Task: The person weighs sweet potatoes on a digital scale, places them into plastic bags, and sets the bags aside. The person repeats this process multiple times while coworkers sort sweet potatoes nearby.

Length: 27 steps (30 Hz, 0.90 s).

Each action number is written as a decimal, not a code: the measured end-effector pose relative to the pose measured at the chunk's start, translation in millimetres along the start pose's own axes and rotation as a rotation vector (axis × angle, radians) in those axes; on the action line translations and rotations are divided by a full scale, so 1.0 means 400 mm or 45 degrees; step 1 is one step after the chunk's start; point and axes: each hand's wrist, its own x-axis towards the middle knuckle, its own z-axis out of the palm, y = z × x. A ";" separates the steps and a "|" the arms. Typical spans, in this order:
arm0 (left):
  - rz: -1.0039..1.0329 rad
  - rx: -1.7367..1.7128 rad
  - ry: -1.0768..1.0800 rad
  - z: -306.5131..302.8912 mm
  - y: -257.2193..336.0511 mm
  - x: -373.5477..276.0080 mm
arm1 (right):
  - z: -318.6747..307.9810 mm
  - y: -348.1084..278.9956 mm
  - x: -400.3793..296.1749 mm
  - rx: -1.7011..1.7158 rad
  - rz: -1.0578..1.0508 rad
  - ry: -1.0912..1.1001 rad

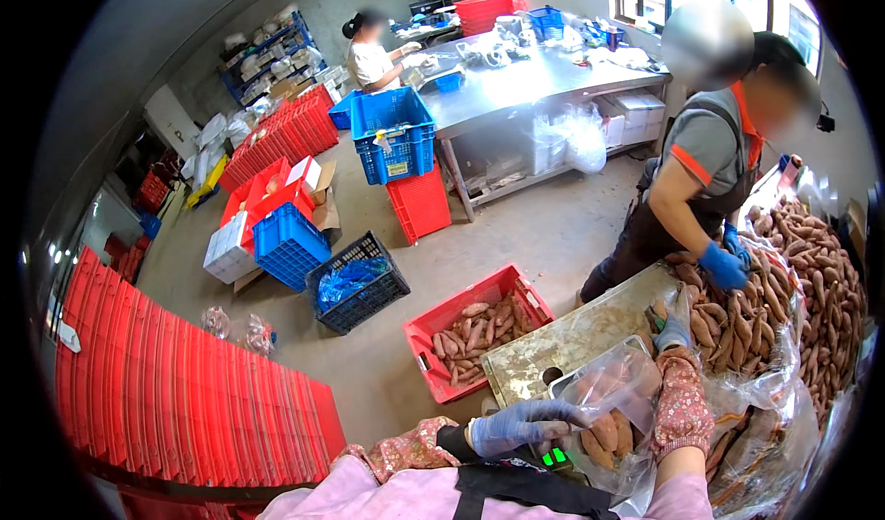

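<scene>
My left hand [518, 429], in a blue-grey glove, pinches the edge of a clear plastic bag [615, 409]. Inside the bag's lower part lie several sweet potatoes [605, 437], and more reddish ones show through the film above, by a white-rimmed tray [563, 380]. Beneath my left fingers glows a green digital display [554, 457], partly covered. My right hand [672, 335], also gloved, reaches past the bag to the near edge of a heap of sweet potatoes [733, 333]. Its fingers are partly hidden, so whether it grips one is unclear.
Across the worn worktop [588, 333], a co-worker's blue-gloved hand [724, 265] is in the heap. A red crate [477, 340] of sweet potatoes stands on the floor beyond. Stacked red crates [193, 382] line the left. Crumpled clear sheeting [767, 444] lies at right.
</scene>
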 end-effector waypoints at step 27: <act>0.248 0.256 -0.365 0.103 0.022 0.111 | -0.244 -0.229 -0.703 0.681 0.014 0.059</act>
